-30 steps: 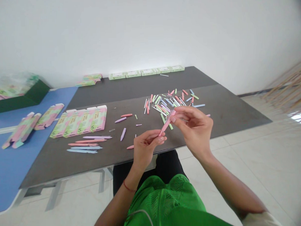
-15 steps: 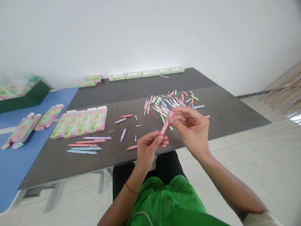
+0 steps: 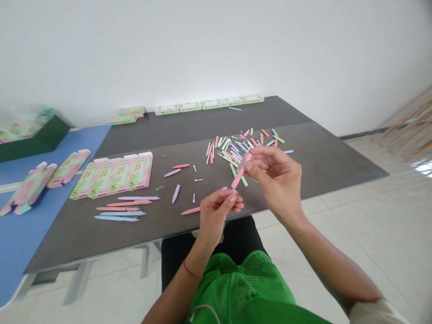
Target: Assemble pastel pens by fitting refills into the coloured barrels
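Observation:
Above the table's front edge, my right hand [image 3: 278, 178] pinches the upper part of a pink pen barrel [image 3: 239, 175], which slants down to the left. My left hand [image 3: 217, 211] has its thumb and fingers closed at the barrel's lower end, on a small piece too tiny to make out. Behind my hands lies a loose pile of pen parts [image 3: 233, 149] in pink, green, blue, red and white. Left of them rest purple barrels [image 3: 176, 193], a pink one [image 3: 190, 211] and small clip-like parts [image 3: 198, 180].
Finished-looking pens [image 3: 128, 203] lie in a group at the left, below four flat printed boxes [image 3: 112, 177]. More boxes [image 3: 201, 105] line the back edge. On the blue table [image 3: 13, 254] are unfolded cartons [image 3: 69, 168] and a dark green bin [image 3: 41, 139].
The pink barrel and my right hand have shifted slightly up and right. A small gap now shows between the barrel's lower end and my left fingertips.

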Tool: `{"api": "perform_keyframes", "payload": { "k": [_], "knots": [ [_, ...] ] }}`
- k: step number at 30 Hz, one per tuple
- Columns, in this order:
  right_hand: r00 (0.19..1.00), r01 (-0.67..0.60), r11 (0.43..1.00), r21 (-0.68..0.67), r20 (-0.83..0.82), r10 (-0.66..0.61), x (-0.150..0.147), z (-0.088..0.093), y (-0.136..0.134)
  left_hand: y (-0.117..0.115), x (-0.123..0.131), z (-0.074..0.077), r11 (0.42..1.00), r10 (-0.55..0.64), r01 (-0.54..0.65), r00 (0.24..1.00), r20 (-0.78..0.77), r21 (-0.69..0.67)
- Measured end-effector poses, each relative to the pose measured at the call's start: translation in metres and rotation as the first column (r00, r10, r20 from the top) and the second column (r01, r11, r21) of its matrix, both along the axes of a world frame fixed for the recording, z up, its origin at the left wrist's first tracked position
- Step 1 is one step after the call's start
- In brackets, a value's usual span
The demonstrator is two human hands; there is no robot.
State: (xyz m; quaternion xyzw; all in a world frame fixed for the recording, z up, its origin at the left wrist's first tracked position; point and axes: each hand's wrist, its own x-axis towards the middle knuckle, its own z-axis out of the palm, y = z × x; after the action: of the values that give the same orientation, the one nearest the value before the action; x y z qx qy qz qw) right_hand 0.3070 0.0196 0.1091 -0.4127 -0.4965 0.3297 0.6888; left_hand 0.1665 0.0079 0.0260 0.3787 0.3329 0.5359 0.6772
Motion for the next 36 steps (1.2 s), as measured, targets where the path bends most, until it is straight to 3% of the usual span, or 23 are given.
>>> {"api": "perform_keyframes", "payload": {
  "k": [14,26,36],
  "knots": [
    [1.000,-0.005,0.999,-0.043,0.018,0.005,-0.0022,-0.0026,0.0003,0.0022,-0.0025,0.0023,0.998,0.053,-0.053,0.999,0.005,0.016],
    [0.997,0.006,1.000,0.005,0.074,-0.006,-0.0020,-0.0008,0.0013,0.0020,0.0007,-0.0009,0.999,-0.021,0.018,0.998,0.064,0.036],
    [0.990,0.017,1.000,0.015,0.142,-0.019,-0.0042,0.0000,0.0024,0.0064,-0.0029,-0.0005,1.000,-0.009,0.008,0.997,0.076,0.022]
  ]
}}
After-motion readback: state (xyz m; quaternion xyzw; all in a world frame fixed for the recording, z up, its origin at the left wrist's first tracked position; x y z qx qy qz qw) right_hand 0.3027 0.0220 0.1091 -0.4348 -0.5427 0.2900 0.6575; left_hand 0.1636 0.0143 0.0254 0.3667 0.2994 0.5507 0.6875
